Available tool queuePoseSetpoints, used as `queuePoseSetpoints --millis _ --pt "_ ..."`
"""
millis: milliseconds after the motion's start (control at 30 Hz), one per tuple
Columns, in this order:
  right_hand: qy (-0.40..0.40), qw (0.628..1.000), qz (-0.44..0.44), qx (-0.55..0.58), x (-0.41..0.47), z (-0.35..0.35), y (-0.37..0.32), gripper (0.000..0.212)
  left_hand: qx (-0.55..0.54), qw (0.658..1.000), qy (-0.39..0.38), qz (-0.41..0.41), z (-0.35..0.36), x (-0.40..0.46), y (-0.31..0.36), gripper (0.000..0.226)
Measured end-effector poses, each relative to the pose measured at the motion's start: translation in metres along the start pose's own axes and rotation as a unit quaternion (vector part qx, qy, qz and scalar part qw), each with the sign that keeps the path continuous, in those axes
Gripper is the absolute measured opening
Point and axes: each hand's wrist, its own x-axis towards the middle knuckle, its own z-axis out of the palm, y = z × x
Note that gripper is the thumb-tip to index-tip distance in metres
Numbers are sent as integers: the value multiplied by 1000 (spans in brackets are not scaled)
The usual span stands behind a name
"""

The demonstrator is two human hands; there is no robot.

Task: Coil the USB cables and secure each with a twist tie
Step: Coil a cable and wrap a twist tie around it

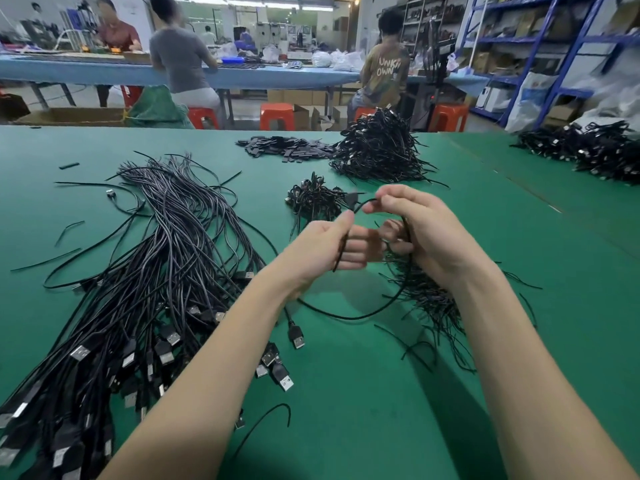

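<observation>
Both hands are raised over the green table (346,410). My left hand (325,247) grips a black USB cable (346,315) in its curled fingers. The cable arcs up to my right hand (415,233), which pinches it between thumb and fingers, then hangs in a loop below both hands. Its plug (296,336) lies on the table. A heap of thin black twist ties (436,303) lies under my right wrist. A big bundle of loose USB cables (149,289) spreads out on the left.
A small pile of coiled cables (313,200) sits just beyond my hands, a larger pile (377,147) behind it, another (588,150) at far right. Flat dark pieces (284,147) lie at the back. People sit at a blue bench beyond.
</observation>
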Motion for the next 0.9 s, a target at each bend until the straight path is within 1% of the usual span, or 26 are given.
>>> queuePoseSetpoints --millis 67,133,200,267,300,333,367,400,433,467,500,533,567,633,667,700,800,833,900 --pt "-54 998 -18 -26 -5 5 -2 17 -69 994 83 24 0 4 -3 51" --pt "-155 987 -12 -50 -9 7 1 18 -102 986 121 47 -2 6 -3 48" --pt "-257 964 19 -61 -11 7 7 16 -136 983 106 61 -3 5 0 50" --pt "-332 938 87 -53 -12 4 15 15 -220 971 64 65 -5 2 4 53" --pt "-352 926 123 -53 -13 1 20 15 -264 961 37 68 -7 1 6 55" --pt "-352 922 151 -54 -13 -3 25 15 -297 952 14 72 -11 -1 9 57" --pt "-332 926 171 -50 -13 -7 31 18 -314 947 -4 74 -15 -3 11 59" --pt "-293 938 182 -39 -12 -11 36 21 -319 945 -22 73 -20 -6 12 59" --pt "-242 952 183 -31 -10 -15 41 23 -312 947 -40 71 -24 -8 13 58" --pt "-187 967 168 -51 -8 -18 43 23 -294 952 -58 68 -27 -12 13 56" --pt "-131 976 139 -100 -6 -18 43 23 -258 961 -78 60 -30 -14 14 55" --pt "-82 979 100 -154 -4 -17 42 25 -203 973 -98 48 -32 -16 14 54" --pt "-43 981 62 -180 -2 -16 40 28 -134 984 -114 31 -32 -17 13 54" --pt "15 988 20 -154 2 -12 32 29 -1 993 -120 -8 -27 -14 9 55" --pt "35 990 10 -136 3 -8 26 28 47 994 -100 -20 -23 -11 7 55" --pt "42 992 2 -120 3 -2 20 26 76 995 -64 -21 -19 -7 4 54" --pt "19 995 -45 -91 0 23 6 17 67 995 67 30 -8 3 -6 50" --pt "12 991 -70 -114 -3 31 5 19 85 989 110 58 -6 5 -8 49" --pt "5 968 -116 -222 -7 41 6 23 149 967 178 105 -11 6 -9 48"
